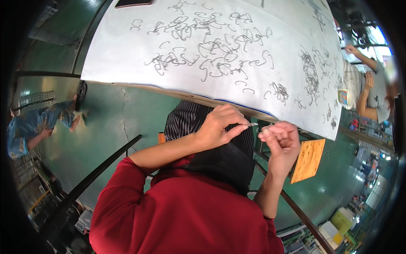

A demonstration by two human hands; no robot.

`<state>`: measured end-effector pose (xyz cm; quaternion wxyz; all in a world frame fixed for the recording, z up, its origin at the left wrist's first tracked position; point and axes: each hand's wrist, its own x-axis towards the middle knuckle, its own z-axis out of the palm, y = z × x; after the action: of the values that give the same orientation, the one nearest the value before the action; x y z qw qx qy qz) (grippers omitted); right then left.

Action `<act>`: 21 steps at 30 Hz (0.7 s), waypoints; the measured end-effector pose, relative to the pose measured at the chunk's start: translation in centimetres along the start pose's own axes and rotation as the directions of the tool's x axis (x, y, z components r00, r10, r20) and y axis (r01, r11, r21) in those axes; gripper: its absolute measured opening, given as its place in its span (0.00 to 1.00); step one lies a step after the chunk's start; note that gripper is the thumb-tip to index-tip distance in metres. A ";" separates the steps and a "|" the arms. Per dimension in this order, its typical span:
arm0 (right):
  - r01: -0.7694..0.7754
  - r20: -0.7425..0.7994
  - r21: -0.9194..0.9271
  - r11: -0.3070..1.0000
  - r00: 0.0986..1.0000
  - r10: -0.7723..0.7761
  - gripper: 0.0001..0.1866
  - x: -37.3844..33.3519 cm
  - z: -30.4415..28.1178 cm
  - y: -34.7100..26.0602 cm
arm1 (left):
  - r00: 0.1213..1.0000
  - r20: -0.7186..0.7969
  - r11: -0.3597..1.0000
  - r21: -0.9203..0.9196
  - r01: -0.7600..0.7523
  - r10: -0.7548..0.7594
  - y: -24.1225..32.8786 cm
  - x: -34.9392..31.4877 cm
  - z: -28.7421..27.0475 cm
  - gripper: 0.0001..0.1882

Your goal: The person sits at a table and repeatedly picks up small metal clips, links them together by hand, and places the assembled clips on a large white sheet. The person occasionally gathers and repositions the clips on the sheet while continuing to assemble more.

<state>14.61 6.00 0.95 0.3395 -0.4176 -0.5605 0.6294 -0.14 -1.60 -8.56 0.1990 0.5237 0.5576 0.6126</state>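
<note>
In front of the table's near edge, my left hand (223, 126) pinches a small shiny metal piece (253, 124) between thumb and forefinger. Its exact kind is too small to tell. My right hand (283, 139) is close beside it, thumb and fingertips pressed together; what they hold, if anything, I cannot make out. A narrow gap separates the two hands. Beyond them, many thin curved metal wire hooks (218, 46) lie scattered over the white-covered table (127, 63). Denser heaps of similar dark pieces (311, 78) lie toward the right side.
A dark flat object (133, 3) rests at the table's far left. Beside my right forearm is a wooden board (309, 161). One person (374, 89) sits at the table's right end, near a small tub (342, 97). Another person in blue patterned clothing (31, 127) is at the left.
</note>
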 end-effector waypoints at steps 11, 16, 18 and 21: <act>0.274 -0.153 -0.094 0.957 0.946 -0.286 0.11 -1.2 0.7 1.8 | 0.990 0.121 0.991 0.104 -0.085 0.073 0.4 1.0 0.6 0.07; 0.527 -0.065 -0.175 0.832 0.837 -0.544 0.13 -1.4 -0.4 2.0 | 0.985 0.093 0.968 0.193 -0.158 0.142 -2.4 8.1 -1.3 0.08; 0.538 -0.005 -0.212 0.816 0.834 -0.551 0.13 -1.5 -0.9 1.7 | 0.992 0.027 0.937 0.327 -0.127 0.125 -6.3 14.7 -1.4 0.08; 0.595 0.109 -0.327 0.734 0.796 -0.596 0.14 -1.0 -1.5 0.8 | 0.994 -0.026 0.850 0.521 -0.076 0.105 -13.8 25.2 -0.6 0.07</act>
<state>16.45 5.66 0.29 0.4454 -0.2700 -0.7650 0.3789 -14.76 23.12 -10.22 0.0066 0.5670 0.6819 0.4621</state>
